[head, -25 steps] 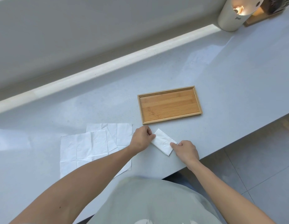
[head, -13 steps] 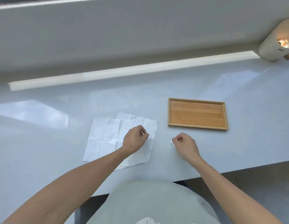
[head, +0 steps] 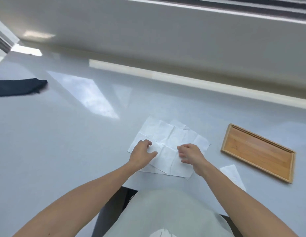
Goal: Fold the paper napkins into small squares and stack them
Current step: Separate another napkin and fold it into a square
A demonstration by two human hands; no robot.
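Two hands of yours rest on the loose pile of unfolded napkins [head: 167, 139] lying flat near the front edge of the desk [head: 63, 142]. Your left hand [head: 142, 151] sits at the pile's left side, fingers bent onto the top sheet and thumb stretched out to the right; whether it pinches the paper I cannot tell. Your right hand [head: 190, 153] sits at the right side, fingers curled down onto the sheet, and its grip is just as unclear. One folded napkin [head: 231, 174] lies apart on the desk, right of your right forearm, just in front of the wooden tray [head: 258, 152]. Far off to the left lies a dark cloth [head: 19, 86].
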